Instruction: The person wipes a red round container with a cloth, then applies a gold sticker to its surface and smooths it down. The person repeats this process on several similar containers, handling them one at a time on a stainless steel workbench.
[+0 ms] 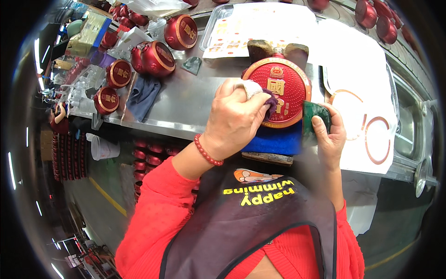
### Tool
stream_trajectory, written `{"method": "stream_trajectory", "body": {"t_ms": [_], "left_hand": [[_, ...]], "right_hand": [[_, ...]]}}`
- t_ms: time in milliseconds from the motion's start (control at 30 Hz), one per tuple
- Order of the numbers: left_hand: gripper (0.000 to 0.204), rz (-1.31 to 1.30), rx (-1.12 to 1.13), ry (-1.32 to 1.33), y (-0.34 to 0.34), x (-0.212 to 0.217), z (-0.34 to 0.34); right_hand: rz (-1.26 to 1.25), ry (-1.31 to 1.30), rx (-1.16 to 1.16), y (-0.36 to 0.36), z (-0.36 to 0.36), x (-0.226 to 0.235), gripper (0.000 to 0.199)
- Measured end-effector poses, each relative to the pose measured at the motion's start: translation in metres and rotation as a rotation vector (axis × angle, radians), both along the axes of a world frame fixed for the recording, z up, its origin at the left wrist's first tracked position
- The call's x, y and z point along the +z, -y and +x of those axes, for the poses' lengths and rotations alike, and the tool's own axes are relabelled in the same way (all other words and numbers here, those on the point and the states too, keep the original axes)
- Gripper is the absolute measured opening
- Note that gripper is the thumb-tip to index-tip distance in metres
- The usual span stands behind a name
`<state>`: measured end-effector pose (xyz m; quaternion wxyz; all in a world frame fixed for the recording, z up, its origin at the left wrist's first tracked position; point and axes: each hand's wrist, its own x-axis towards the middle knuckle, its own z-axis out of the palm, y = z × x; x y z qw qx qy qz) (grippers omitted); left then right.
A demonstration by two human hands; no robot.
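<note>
Red round bottle (284,88) rubbed by left hand (234,118) with cloth (270,105).

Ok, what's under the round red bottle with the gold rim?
The round red bottle with the gold rim lies on a folded blue cloth over a wooden block. The left hand covers its left side; the steel bench beneath is hidden.

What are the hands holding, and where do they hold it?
The left hand presses a purple cloth on the round red jar. The right hand grips a green block by its edge.
</note>
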<state>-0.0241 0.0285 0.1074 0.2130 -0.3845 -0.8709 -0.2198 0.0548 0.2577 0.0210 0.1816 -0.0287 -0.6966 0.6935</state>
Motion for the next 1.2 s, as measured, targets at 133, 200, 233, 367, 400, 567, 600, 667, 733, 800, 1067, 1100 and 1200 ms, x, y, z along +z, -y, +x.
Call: {"method": "stream_trajectory", "body": {"t_ms": [133,200,233,367,400,567,600,667,733,800,1067,1100,1200], "left_hand": [[0.024,0.008,-0.039,-0.009,0.007,-0.009,0.004],[0.030,0.093,-0.063,-0.042,0.017,-0.014,0.005],[0.032,0.124,-0.060,-0.039,0.024,-0.016,0.004],[0.028,0.387,0.010,0.106,0.038,-0.037,0.000],[0.028,0.407,0.045,0.138,0.039,-0.041,-0.003],[0.025,0.368,-0.017,0.068,0.023,-0.035,-0.051],[0.022,0.316,-0.060,0.119,0.018,-0.029,-0.062],[0.020,0.318,-0.144,0.086,0.008,-0.020,-0.082],[0.020,0.309,-0.167,0.095,0.009,-0.017,-0.084],[0.023,0.309,-0.154,0.065,0.019,-0.021,-0.071],[0.032,0.337,0.045,0.031,0.041,-0.064,0.024],[0.035,0.341,0.063,0.007,0.035,-0.068,0.033],[0.052,0.265,0.032,-0.082,0.018,-0.074,0.048]], "right_hand": [[-0.021,0.018,-0.048,0.000,0.002,0.000,0.033],[0.060,-0.006,-0.041,0.000,0.002,0.000,0.033],[0.107,-0.017,-0.046,0.000,0.002,0.000,0.033],[0.022,0.026,0.008,-0.001,-0.001,-0.002,0.033],[-0.009,0.032,0.028,-0.002,-0.002,-0.003,0.033],[-0.070,0.030,0.048,-0.005,-0.006,-0.006,0.034],[-0.083,0.024,0.043,-0.005,-0.006,-0.006,0.034],[-0.119,0.030,0.043,-0.005,-0.005,-0.006,0.034],[-0.115,0.032,0.030,-0.004,-0.004,-0.005,0.034],[-0.083,0.026,0.007,-0.003,-0.002,-0.003,0.034],[-0.085,0.005,-0.001,-0.001,-0.002,-0.006,0.033],[-0.095,0.005,-0.006,0.000,-0.002,-0.006,0.033],[-0.092,-0.003,0.002,0.002,0.002,-0.007,0.033]]}}
